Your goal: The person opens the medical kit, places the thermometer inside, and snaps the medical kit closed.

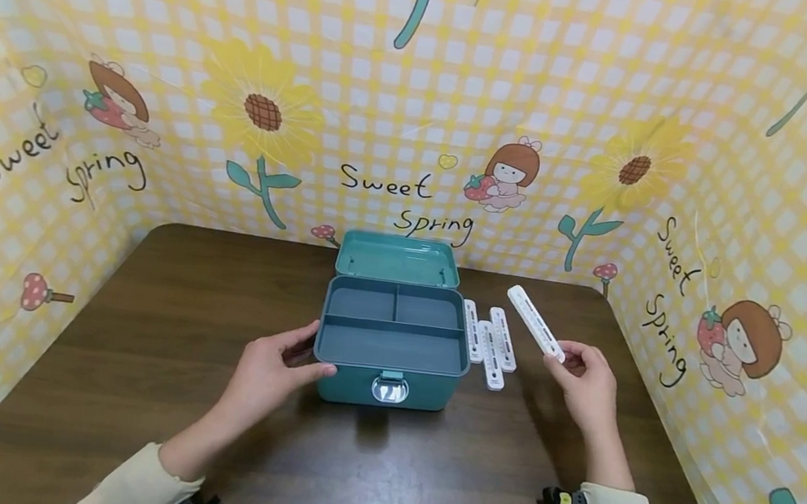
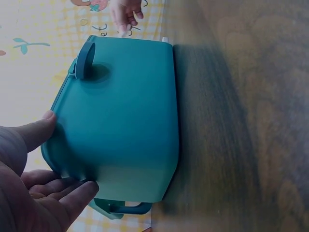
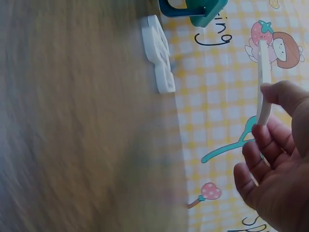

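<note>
A teal storage box (image 1: 387,384) stands on the table with its lid (image 1: 399,260) raised at the back. Its top compartments (image 1: 394,343) hold nothing visible. My left hand (image 1: 276,362) grips the box's left front corner, thumb on the front rim and fingers against the side; the left wrist view shows this hand (image 2: 43,188) at the box wall (image 2: 120,111). To the right, my right hand (image 1: 587,384) pinches one end of a slim white plastic stick (image 1: 534,323) with dark printing, held above the table. Several similar white sticks (image 1: 491,355) lie beside the box's right side.
A dark wooden table (image 1: 218,288) carries everything. Yellow checked cloth (image 1: 392,99) with printed flowers and figures rises around its back and sides. A clear latch (image 1: 390,390) sits on the box front.
</note>
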Demonstrator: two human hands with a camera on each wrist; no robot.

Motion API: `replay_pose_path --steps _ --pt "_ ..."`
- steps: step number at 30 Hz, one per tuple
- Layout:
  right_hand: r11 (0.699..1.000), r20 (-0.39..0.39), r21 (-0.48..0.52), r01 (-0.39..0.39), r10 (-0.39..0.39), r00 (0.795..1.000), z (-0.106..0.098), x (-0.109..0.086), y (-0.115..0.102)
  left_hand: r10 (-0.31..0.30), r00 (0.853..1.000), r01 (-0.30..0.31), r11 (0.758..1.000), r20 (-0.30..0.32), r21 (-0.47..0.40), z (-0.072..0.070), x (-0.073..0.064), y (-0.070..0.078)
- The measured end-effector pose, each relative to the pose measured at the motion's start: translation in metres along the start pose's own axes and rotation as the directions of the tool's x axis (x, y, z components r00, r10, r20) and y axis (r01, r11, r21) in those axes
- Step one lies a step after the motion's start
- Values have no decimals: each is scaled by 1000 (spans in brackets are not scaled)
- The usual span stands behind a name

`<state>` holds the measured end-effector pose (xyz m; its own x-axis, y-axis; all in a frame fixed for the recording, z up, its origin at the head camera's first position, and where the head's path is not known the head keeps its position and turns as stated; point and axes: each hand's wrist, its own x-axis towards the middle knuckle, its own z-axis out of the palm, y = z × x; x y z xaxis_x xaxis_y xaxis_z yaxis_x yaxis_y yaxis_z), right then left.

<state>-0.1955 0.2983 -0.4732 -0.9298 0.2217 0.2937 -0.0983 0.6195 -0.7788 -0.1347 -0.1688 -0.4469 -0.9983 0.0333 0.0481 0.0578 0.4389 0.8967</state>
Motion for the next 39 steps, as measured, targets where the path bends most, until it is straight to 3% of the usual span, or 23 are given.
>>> replay_pose_path --steps 12,22,32,39 --pt "982 86 -1 190 -189 978 -22 11 -19 14 1000 -14 1000 -2 -5 4 1 0" --pt "948 261 44 316 -316 912 -27 20 -37 13 1000 -13 1000 -3 8 5 1 0" --pt "943 375 61 328 -327 868 -20 22 -54 36 999 -36 999 -1 11 1 2 -1" --pt "931 447 48 361 -343 826 -14 25 -66 34 999 -35 999 11 18 -4 2 3"
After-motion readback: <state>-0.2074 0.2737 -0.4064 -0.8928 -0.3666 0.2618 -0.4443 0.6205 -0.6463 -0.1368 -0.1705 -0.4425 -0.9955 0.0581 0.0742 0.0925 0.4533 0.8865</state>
